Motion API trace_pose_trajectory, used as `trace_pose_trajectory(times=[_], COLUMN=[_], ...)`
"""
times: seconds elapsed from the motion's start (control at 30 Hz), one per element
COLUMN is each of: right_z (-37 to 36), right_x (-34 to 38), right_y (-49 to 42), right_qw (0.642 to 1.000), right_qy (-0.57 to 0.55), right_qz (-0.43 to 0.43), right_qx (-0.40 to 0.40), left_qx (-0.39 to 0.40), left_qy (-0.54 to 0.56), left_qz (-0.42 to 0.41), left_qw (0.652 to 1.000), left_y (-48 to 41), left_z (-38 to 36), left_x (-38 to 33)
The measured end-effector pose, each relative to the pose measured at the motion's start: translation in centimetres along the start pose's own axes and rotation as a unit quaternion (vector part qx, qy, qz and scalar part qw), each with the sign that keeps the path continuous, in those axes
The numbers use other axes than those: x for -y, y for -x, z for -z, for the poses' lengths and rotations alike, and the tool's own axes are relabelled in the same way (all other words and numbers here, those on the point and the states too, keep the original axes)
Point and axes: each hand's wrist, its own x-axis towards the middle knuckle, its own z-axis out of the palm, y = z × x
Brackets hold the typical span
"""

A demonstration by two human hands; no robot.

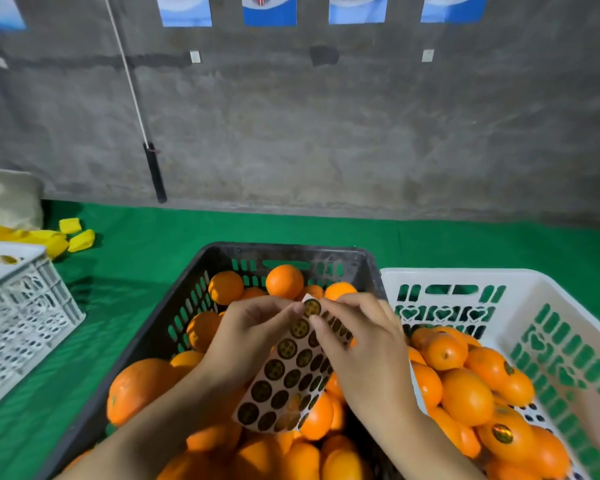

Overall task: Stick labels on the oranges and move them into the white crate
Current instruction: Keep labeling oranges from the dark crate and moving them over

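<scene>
Left hand (246,336) grips label sheet (288,375) over black crate (174,306); right hand (364,344) fingers (317,322) pinch top label (311,307).

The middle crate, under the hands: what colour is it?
The crate is black, seen best in the head view.

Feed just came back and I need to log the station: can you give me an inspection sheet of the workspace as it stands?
Surface: green cloth covers the table under the crates.
Job's things: label sheet, many round labels left; black crate full of oranges; white crate to its right, partly filled, a labelled orange near the front.
Clutter: yellow pieces, second white crate and pale bag at far left.
Hands: left hand holds the sheet; right hand pinches its top end.
Cables: white cord with black handle hangs against the wall.
Surroundings: grey wall, blue-and-white posters along the top.
</scene>
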Motion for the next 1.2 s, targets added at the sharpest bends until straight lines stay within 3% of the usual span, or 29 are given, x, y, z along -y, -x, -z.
trace_pose_trajectory(times=[0.1, 0.23, 0.4, 0.6, 0.7, 0.9, 1.0, 1.1, 1.2], right_z=[0.1, 0.2, 0.0, 0.0, 0.1, 0.2, 0.0, -0.1, 0.2], right_x=[-0.1, -0.2, -0.3, -0.4, 0.3, -0.8, -0.8, -1.1, -1.8], right_y=[0.3, 0.1, 0.1, 0.3, 0.4, -0.1, -0.2, -0.5, -0.7], right_qw=[0.996, 0.987, 0.982, 0.979, 0.971, 0.923, 0.898, 0.896, 0.900], right_qy=[-0.049, -0.117, -0.154, -0.165, -0.194, -0.302, -0.356, -0.367, -0.364], right_qz=[-0.034, -0.047, -0.035, -0.018, -0.001, -0.127, -0.197, -0.237, -0.240], right_qx=[0.072, 0.098, 0.108, 0.116, 0.138, 0.200, 0.169, 0.084, 0.007], left_qx=[0.026, 0.058, 0.124, 0.130, 0.089, 0.099, 0.095, 0.039, -0.148], left_qy=[0.052, 0.102, 0.111, -0.013, -0.071, -0.074, -0.062, -0.074, -0.024], left_qz=[0.018, 0.054, 0.022, -0.055, -0.076, -0.039, -0.007, 0.037, 0.069], left_qw=[0.998, 0.992, 0.986, 0.990, 0.991, 0.992, 0.993, 0.996, 0.986], left_y=[0.4, 0.4, 0.1, -0.3, -0.3, -0.9, -1.2, -1.8, -2.7], left_z=[-0.3, -0.5, 0.0, 0.6, 1.0, 1.7, 2.2, 3.0, 4.2], left_x=[-0.2, -0.2, -0.3, 0.1, 0.4, 0.2, 0.1, 0.4, 1.1])
